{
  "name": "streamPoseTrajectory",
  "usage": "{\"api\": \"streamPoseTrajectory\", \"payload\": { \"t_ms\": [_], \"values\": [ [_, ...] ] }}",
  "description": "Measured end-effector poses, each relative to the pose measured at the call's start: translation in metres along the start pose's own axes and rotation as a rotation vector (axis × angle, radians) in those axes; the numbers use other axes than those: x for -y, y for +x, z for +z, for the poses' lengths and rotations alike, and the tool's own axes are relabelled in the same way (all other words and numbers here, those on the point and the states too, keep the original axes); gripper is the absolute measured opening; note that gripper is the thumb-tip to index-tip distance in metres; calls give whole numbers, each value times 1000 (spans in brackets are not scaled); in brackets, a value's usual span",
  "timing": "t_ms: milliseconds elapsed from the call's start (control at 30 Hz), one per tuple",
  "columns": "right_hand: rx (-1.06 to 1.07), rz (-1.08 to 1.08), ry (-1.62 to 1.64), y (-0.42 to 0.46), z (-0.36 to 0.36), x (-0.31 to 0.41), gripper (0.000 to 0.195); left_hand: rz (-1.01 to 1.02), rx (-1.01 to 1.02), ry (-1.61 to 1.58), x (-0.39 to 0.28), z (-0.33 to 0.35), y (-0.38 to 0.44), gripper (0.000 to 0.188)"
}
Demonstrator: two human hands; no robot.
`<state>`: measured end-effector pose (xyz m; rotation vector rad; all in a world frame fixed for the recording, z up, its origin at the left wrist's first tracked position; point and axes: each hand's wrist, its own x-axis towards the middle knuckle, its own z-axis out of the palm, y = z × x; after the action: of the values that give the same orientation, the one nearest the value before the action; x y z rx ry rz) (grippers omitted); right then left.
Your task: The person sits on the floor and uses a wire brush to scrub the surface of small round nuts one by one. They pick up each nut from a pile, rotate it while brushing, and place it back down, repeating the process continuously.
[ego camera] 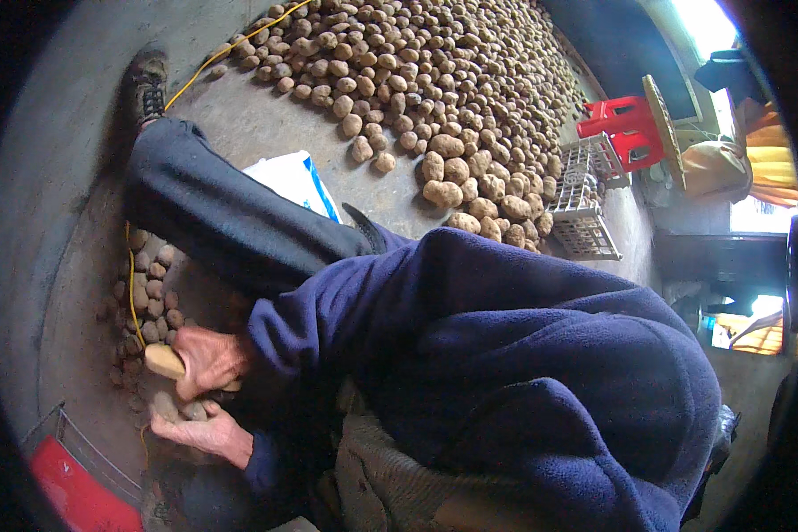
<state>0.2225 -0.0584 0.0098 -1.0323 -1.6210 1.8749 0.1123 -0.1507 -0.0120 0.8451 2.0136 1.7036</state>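
My right hand [209,362] is closed around a pale tan piece [164,361], perhaps a wooden handle. A second tan bit shows below the knuckles. Just under it, my left hand [203,431] grips dull grey-brown lumps [166,405] that look like potatoes. The two hands almost meet, and the fingers partly hide what they hold. Beyond them on the floor lies a small heap of potatoes [154,289]. The sleeves belong to a dark blue fleece [538,346]. Shadow covers the area below the hands.
A large pile of potatoes [432,73] spreads across the concrete floor. A yellow cable [203,68] runs beside it. Near my leg [239,206] lies a white and blue bag [296,176]. A plastic crate [582,183] and red stool [628,130] stand right; something red [80,489] sits lower left.
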Motion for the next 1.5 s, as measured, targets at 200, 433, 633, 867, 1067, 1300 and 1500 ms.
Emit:
{"api": "streamPoseTrajectory", "payload": {
  "t_ms": [200, 433, 633, 867, 1067, 1300, 1500],
  "values": [
    [97, -25, 85, 6, -7, -12, 34, -371, -74, -77, -13, 9, 3, 44],
    [159, -77, 72, 13, -11, -6, 31, -639, 45, -184, -11, -8, 5, 37],
    [217, 233, -243, 17, -23, -8, 25, -647, 506, -1191, -7, 1, 13, 28],
    [227, 161, 216, 3, -16, 5, 35, -564, 352, -1100, -29, -28, 14, 47],
    [272, 13, 128, 1, -30, -5, 34, -526, 427, -1074, -22, -19, 14, 44],
    [219, 87, 166, 1, -24, 5, 40, -504, 135, -900, -23, -13, 11, 35],
    [260, 180, 220, 1, -24, 12, 34, -577, 61, -764, -14, -9, 13, 29]
  ]
}}
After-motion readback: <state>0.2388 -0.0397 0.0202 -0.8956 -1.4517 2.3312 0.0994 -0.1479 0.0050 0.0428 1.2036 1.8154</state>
